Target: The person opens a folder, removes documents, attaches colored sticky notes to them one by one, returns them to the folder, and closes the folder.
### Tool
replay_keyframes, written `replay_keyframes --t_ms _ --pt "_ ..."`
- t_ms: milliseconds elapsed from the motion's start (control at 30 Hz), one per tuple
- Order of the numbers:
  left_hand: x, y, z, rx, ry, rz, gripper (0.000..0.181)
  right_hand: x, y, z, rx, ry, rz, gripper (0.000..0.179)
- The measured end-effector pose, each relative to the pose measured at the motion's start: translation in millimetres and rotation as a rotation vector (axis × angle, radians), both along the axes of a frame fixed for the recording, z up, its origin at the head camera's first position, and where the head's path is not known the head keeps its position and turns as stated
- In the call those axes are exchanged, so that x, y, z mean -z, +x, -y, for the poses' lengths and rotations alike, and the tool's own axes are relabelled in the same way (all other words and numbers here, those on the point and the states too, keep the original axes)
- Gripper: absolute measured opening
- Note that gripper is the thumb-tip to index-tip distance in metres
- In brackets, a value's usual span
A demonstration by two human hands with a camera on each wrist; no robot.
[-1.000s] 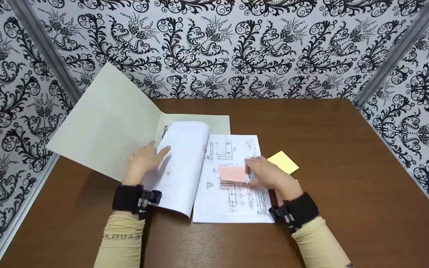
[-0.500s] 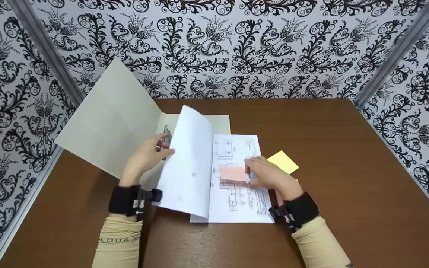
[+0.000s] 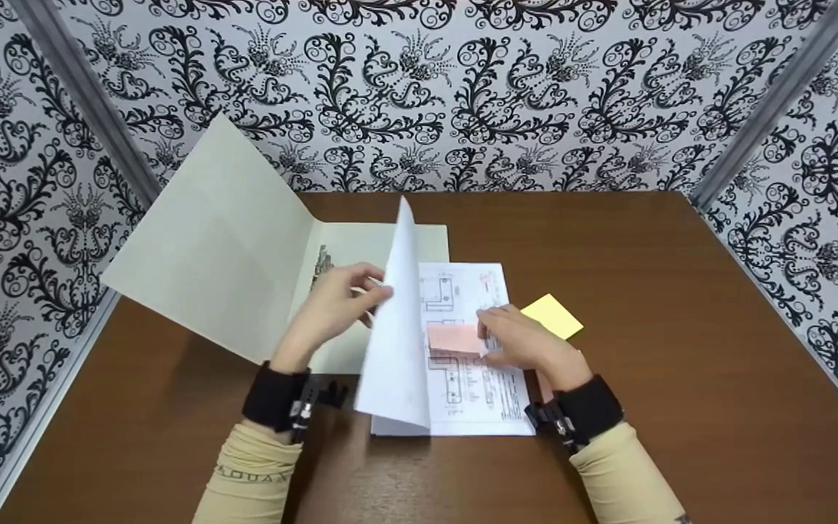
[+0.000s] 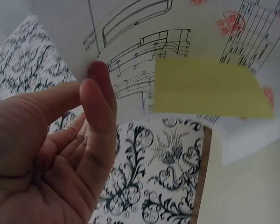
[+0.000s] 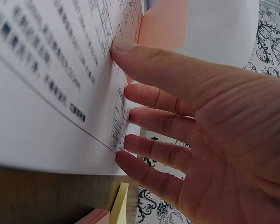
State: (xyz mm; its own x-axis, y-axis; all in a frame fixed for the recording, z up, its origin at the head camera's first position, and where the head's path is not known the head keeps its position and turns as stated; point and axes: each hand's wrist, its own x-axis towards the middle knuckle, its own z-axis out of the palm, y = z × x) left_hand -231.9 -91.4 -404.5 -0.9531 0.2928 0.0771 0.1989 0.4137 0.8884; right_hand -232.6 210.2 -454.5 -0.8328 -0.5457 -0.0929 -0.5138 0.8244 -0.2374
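My left hand (image 3: 335,306) pinches the left edge of a white paper sheet (image 3: 398,356) between thumb and index finger; the sheet stands nearly upright. In the left wrist view its other side carries a printed drawing, red stamps and a yellow sticky note (image 4: 205,88). My right hand (image 3: 532,342) rests its fingertips on the stack of technical drawings (image 3: 463,422) below, fingers fairly straight in the right wrist view. A pink sticky note (image 3: 454,339) on the top drawing lies at those fingertips, partly lifted off the page.
A cream folder stands with its cover (image 3: 208,240) raised at the left, and a metal fastener (image 3: 323,260) shows at its spine. Right of the drawings lie a yellow sticky pad (image 3: 555,317) and a pink pad (image 3: 544,388), partly hidden by the right wrist.
My left hand has moved rightward from the folder side, lifting the sheet from lying folded over leftward to nearly upright. The right hand has stayed in place.
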Motion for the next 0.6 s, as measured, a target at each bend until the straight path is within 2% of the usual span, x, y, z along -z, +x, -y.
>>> replay_keyframes --t_ms 167,367,467,600 --pt "6.6 4.0 -23.6 0.025 0.006 0.017 0.023 -0.5 -0.6 -1.1 -0.004 -0.035 0.046 0.015" --pt "14.4 6.3 -43.6 0.023 0.062 -0.009 0.019 0.9 0.8 7.0 0.102 -0.009 0.082 0.032" --pt "16.1 8.7 -50.4 0.034 0.097 -0.027 0.019 2.7 2.7 10.5 0.110 0.032 0.030 0.034" --pt "16.0 13.6 -57.5 0.056 0.104 -0.061 0.019 4.4 7.8 9.4 0.005 0.059 -0.127 0.028"
